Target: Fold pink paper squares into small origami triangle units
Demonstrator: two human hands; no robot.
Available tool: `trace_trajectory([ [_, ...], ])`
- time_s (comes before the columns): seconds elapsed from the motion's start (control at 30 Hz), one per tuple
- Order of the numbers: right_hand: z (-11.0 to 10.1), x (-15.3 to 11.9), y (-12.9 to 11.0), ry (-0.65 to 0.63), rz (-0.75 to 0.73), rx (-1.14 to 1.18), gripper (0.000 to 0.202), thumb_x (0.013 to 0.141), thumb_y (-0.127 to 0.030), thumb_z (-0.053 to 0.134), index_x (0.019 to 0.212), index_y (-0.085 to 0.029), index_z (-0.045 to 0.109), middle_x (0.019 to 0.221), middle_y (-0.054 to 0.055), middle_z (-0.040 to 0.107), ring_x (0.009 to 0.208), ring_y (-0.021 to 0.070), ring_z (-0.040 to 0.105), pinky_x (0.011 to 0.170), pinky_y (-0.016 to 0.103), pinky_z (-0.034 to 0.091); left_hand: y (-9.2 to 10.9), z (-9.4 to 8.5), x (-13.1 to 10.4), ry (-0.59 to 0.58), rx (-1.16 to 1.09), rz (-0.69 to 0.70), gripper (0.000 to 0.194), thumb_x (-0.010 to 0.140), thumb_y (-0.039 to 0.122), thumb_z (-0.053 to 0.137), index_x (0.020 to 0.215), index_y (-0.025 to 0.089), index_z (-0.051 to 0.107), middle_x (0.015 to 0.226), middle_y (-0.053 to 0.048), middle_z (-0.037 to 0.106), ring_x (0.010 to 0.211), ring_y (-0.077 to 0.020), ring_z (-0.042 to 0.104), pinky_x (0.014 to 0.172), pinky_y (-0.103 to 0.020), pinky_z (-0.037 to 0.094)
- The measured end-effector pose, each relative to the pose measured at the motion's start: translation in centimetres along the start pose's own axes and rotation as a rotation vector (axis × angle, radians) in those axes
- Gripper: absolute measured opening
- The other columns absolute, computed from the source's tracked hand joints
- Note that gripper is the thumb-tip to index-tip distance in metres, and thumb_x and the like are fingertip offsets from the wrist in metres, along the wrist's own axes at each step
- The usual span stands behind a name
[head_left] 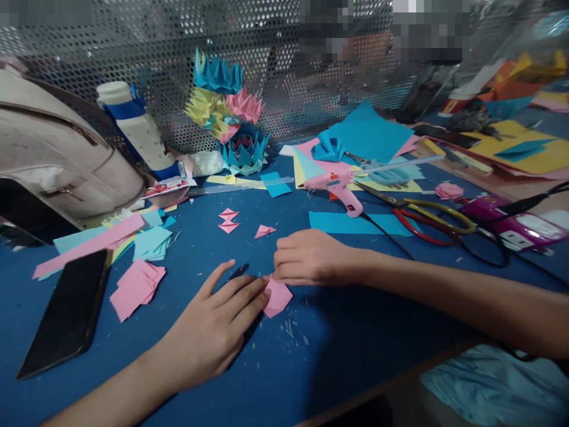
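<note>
A small pink paper square (278, 298), partly folded, lies on the blue tabletop between my hands. My left hand (222, 320) lies over its left edge, fingers stretched out and thumb apart. At its upper corner my right hand (306, 258) has its fingers curled together; the fingertips press at the paper, and part of the fold is hidden under them. Just beyond sit folded pink triangles (229, 220) and one more pink triangle (265, 230). A loose pile of pink squares (137, 289) is left of my left hand.
A pink glue gun (340, 185) and large scissors (433, 222) lie beyond my right arm. Spiky paper flowers (242, 142) stand against the perforated metal panel. A phone (66, 311), a bottle (140, 130) and a bag (57, 142) occupy the left side.
</note>
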State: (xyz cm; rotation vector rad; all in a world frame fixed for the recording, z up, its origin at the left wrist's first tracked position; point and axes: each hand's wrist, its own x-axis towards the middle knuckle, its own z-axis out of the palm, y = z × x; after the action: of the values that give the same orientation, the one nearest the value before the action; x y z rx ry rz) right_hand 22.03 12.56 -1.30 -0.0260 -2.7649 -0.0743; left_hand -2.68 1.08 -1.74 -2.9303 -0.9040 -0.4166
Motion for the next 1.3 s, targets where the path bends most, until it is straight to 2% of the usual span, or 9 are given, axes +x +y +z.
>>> trace_trajectory([
  [0.1, 0.0, -0.2, 0.3, 0.011, 0.139, 0.236, 0.019, 0.1, -0.03, 0.055, 0.096, -0.02, 0.071, 0.088, 0.002, 0.07, 0.082, 0.014, 0.054, 0.066, 0.027, 0.036, -0.1, 0.0, -0.1, -0.017, -0.019, -0.008, 0.048, 0.091, 0.009, 0.045, 0.139, 0.011, 0.053, 0.143, -0.012, 0.056, 0.129, -0.0285, 0.051, 0.121, -0.058, 0.017],
  [0.2, 0.2, -0.4, 0.2, 0.047, 0.183, 0.272, 0.019, 0.099, -0.027, 0.057, 0.09, -0.019, 0.071, 0.085, 0.001, 0.07, 0.08, 0.0137, 0.053, 0.067, 0.026, 0.037, -0.1, 0.0, -0.1, -0.025, -0.028, -0.007, 0.048, 0.092, 0.009, 0.045, 0.139, 0.01, 0.052, 0.144, -0.012, 0.055, 0.129, -0.0278, 0.05, 0.122, -0.056, 0.013],
  [0.4, 0.4, -0.3, -0.3, 0.026, 0.044, -0.047, 0.034, 0.105, -0.031, 0.042, 0.085, -0.018, 0.067, 0.08, 0.002, 0.064, 0.077, 0.0157, 0.048, 0.063, 0.03, 0.03, -0.1, -0.1, 0.0, -0.01, -0.033, -0.007, 0.046, 0.093, 0.01, 0.043, 0.138, 0.01, 0.054, 0.142, -0.012, 0.057, 0.128, -0.0281, 0.05, 0.121, -0.056, 0.014],
  [0.57, 0.0, 0.2, -0.3, -0.006, -0.065, -0.205, 0.035, 0.105, -0.017, 0.04, 0.076, -0.018, 0.06, 0.076, 0.001, 0.058, 0.074, 0.0158, 0.042, 0.06, 0.032, 0.025, -0.1, -0.1, 0.1, -0.009, -0.035, -0.011, 0.047, 0.092, 0.01, 0.045, 0.139, 0.011, 0.053, 0.141, -0.012, 0.058, 0.127, -0.0286, 0.053, 0.12, -0.057, 0.019],
  [0.67, -0.4, 0.5, -0.4, -0.009, -0.099, -0.213, 0.033, 0.103, -0.011, 0.042, 0.074, -0.017, 0.058, 0.074, 0.001, 0.056, 0.074, 0.0159, 0.041, 0.06, 0.031, 0.024, -0.1, -0.1, 0.1, -0.007, -0.033, -0.004, 0.046, 0.093, 0.01, 0.044, 0.138, 0.01, 0.054, 0.14, -0.013, 0.058, 0.127, -0.0288, 0.053, 0.12, -0.058, 0.018],
  [0.83, -0.6, 0.7, -0.6, -0.02, -0.122, -0.221, 0.034, 0.103, -0.01, 0.041, 0.074, -0.016, 0.057, 0.075, 0.002, 0.056, 0.074, 0.0159, 0.042, 0.06, 0.032, 0.024, -0.1, -0.2, 0.2, -0.001, -0.035, -0.001, 0.044, 0.093, 0.01, 0.045, 0.136, 0.01, 0.055, 0.139, -0.013, 0.059, 0.125, -0.0289, 0.054, 0.119, -0.059, 0.021],
  [1.0, -0.7, 0.6, -0.4, -0.01, -0.133, -0.211, 0.032, 0.101, -0.01, 0.044, 0.073, -0.017, 0.057, 0.075, 0.002, 0.057, 0.075, 0.0165, 0.043, 0.059, 0.032, 0.024, -0.1, -0.3, 0.2, -0.004, -0.046, 0.011, 0.045, 0.093, 0.008, 0.043, 0.136, 0.01, 0.055, 0.139, -0.012, 0.059, 0.125, -0.0277, 0.054, 0.122, -0.056, 0.016],
  [1.2, -1.9, 0.3, 0.1, -0.161, -0.094, -0.034, 0.032, 0.101, -0.023, 0.049, 0.072, -0.018, 0.059, 0.076, 0.001, 0.058, 0.078, 0.0173, 0.045, 0.066, 0.033, 0.029, -0.3, -0.6, 0.2, -0.062, -0.091, 0.007, 0.052, 0.089, 0.007, 0.046, 0.14, 0.011, 0.05, 0.143, -0.012, 0.056, 0.131, -0.0274, 0.051, 0.123, -0.058, 0.013],
  [1.3, -2.2, 0.3, 0.2, -0.188, -0.076, 0.018, 0.031, 0.102, -0.024, 0.047, 0.075, -0.018, 0.061, 0.078, 0.002, 0.061, 0.079, 0.0174, 0.046, 0.069, 0.033, 0.031, -0.2, -0.7, 0.3, -0.07, -0.116, -0.009, 0.054, 0.088, 0.008, 0.046, 0.142, 0.012, 0.048, 0.141, -0.011, 0.057, 0.131, -0.0267, 0.05, 0.123, -0.058, 0.013],
])
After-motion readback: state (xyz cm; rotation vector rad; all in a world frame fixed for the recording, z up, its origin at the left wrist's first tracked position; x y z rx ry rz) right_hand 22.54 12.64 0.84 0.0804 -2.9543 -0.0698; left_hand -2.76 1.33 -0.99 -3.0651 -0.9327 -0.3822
